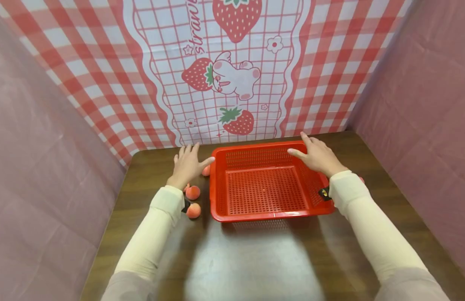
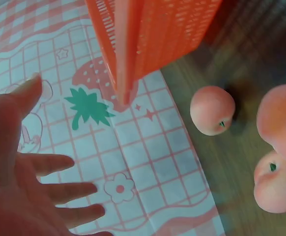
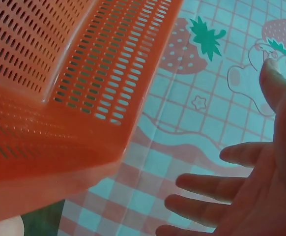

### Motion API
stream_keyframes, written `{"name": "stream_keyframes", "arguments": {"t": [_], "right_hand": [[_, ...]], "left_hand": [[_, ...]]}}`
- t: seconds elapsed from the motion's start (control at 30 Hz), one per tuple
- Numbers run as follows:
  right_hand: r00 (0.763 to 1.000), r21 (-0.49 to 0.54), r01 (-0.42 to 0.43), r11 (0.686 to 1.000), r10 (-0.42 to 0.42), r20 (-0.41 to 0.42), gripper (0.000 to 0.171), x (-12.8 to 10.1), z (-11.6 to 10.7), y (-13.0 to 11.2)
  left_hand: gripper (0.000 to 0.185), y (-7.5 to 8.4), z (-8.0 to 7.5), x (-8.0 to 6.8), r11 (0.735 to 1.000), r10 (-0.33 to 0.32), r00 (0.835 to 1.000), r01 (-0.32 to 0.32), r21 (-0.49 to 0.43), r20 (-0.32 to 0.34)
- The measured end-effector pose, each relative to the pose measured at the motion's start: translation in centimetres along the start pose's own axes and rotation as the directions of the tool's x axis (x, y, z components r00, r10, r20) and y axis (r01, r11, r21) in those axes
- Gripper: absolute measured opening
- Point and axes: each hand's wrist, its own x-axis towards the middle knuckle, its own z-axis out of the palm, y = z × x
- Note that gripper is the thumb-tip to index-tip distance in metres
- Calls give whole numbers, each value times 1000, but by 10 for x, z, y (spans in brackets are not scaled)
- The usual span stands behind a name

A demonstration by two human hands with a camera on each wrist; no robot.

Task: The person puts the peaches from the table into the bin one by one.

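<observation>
A red plastic basket [image 1: 263,190] with slotted walls and floor stands on the wooden table between my hands. My left hand [image 1: 187,165] hovers by its far left corner, fingers spread and thumb pointing at the rim. In the left wrist view that hand [image 2: 15,162] shows a gap to the basket [image 2: 172,34]. Over the far right corner hangs my right hand [image 1: 318,156], fingers extended; the right wrist view shows it apart from the rim. Left of the basket lie a near peach [image 1: 193,210], a middle peach [image 1: 192,192] and a partly hidden far peach [image 1: 206,170].
A strawberry-print checked cloth [image 1: 236,75] hangs behind the table [image 1: 149,234]. Pink fabric walls [image 1: 40,167] close off both sides. A small pinkish object [image 1: 362,179] peeks out beside my right sleeve. A pale rounded thing [image 3: 5,227] shows below the basket in the right wrist view.
</observation>
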Motion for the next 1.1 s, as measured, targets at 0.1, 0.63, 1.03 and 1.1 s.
{"name": "stream_keyframes", "arguments": {"t": [0.1,0.63,1.03,1.1], "right_hand": [[1000,7,-14,1000,14,-6,100,-1,-3,4],[999,12,-32,999,32,8,93,-6,3,28],[1000,2,2,1000,-2,1,86,-12,9,37],[1000,2,0,1000,0,1,86,-13,11,39]], "left_hand": [[85,-5,0,-1,1000,2,1000,-2,4,24],[70,-32,13,-8,996,-16,997,10,88,73],[59,-50,27,-16,992,-36,997,27,123,72],[58,-51,29,-17,993,-34,997,26,118,71]]}}
